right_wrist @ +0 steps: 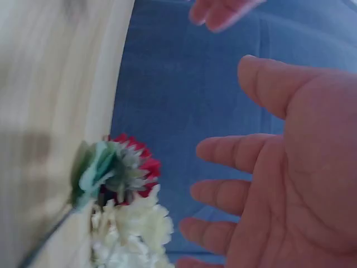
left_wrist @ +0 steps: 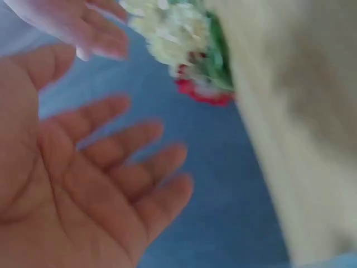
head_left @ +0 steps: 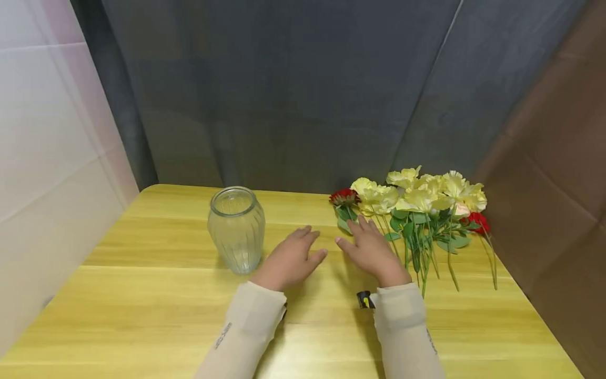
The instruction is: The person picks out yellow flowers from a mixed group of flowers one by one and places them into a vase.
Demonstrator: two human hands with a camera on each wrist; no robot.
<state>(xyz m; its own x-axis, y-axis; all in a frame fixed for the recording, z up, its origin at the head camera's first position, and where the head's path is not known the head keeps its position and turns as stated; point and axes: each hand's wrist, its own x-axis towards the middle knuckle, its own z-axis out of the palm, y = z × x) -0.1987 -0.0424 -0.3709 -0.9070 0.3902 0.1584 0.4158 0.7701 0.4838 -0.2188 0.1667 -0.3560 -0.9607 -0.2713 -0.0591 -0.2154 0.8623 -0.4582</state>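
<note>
My left hand (head_left: 294, 259) is held over the middle of the table, fingers spread and nothing in them. To its left stands an upright ribbed glass vase (head_left: 238, 231), with no stems inside. My right hand (head_left: 373, 252), also spread and holding nothing, is nearest the flowers on the right. Pale yellow flowers (head_left: 423, 200) lie bunched there, their green stems pointing toward me. One red flower (head_left: 344, 197) lies at the bunch's left end, another red flower (head_left: 478, 222) at its right. In the right wrist view, the palm (right_wrist: 312, 184) faces the camera, apart from the red flower (right_wrist: 134, 167).
The wooden table (head_left: 156, 295) has its far edge against a dark grey curtain (head_left: 284, 95). A white sheet (head_left: 52, 131) hangs on the left and a brown one (head_left: 558, 158) on the right. A small black object with a yellow mark (head_left: 364, 299) shows beside my right cuff.
</note>
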